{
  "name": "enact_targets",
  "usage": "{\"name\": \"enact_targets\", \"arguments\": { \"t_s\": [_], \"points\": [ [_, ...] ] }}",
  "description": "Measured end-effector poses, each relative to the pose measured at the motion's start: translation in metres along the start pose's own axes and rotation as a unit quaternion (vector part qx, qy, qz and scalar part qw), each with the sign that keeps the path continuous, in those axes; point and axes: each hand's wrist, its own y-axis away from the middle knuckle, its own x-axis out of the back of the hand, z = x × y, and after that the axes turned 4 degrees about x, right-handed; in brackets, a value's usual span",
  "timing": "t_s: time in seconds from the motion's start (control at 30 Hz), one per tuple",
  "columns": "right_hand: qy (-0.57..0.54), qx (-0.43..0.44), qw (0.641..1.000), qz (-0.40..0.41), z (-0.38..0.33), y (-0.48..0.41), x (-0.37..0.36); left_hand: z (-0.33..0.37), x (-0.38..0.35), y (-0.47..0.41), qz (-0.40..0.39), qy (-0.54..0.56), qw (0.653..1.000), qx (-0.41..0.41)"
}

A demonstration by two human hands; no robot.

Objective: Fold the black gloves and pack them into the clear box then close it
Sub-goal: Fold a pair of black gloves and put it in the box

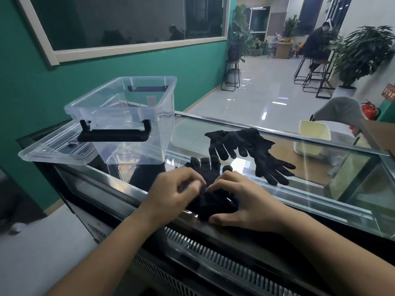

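You have a glass counter (299,189) across the lower frame and a teal wall (128,67) with a white-framed window (128,20) at upper left. At right you'll see a cream tub (314,130), a red fire extinguisher (368,111) and a potted plant (363,54); a person (316,41) sits at upper right.
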Motion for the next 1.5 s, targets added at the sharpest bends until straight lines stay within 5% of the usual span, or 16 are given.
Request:
{"name": "enact_targets", "arguments": {
  "t_s": [0.1, 0.23, 0.43, 0.67, 0.87, 1.1, 1.27, 1.5],
  "points": [
    [0.000, -0.003, 1.000, 0.010, 0.003, -0.001, -0.002, -0.013, 0.004, -0.023, 0.087, 0.021, 0.988, 0.126],
    [0.001, 0.000, 1.000, 0.010, 0.003, 0.000, -0.003, -0.024, 0.007, -0.054, 0.058, -0.083, 0.964, 0.245],
    [-0.002, 0.004, 1.000, 0.009, 0.004, -0.001, -0.002, -0.025, 0.004, -0.069, 0.011, -0.076, 0.962, 0.262],
    [-0.007, 0.006, 1.000, 0.008, 0.006, -0.001, -0.003, -0.020, 0.005, -0.070, 0.044, -0.037, 0.966, 0.252],
    [-0.008, 0.007, 1.000, 0.010, 0.006, 0.000, -0.003, -0.025, 0.003, -0.065, 0.052, -0.151, 0.962, 0.223],
    [-0.017, 0.008, 1.000, 0.011, 0.004, 0.000, -0.002, -0.022, -0.003, -0.043, 0.109, -0.175, 0.976, 0.070],
    [-0.021, 0.008, 1.000, 0.013, 0.004, -0.001, -0.002, -0.005, -0.002, -0.006, -0.024, -0.070, 0.995, -0.066],
    [-0.022, -0.001, 1.000, 0.009, 0.001, 0.000, -0.001, -0.003, 0.000, 0.009, -0.148, -0.054, 0.986, -0.051]
  ]
}}
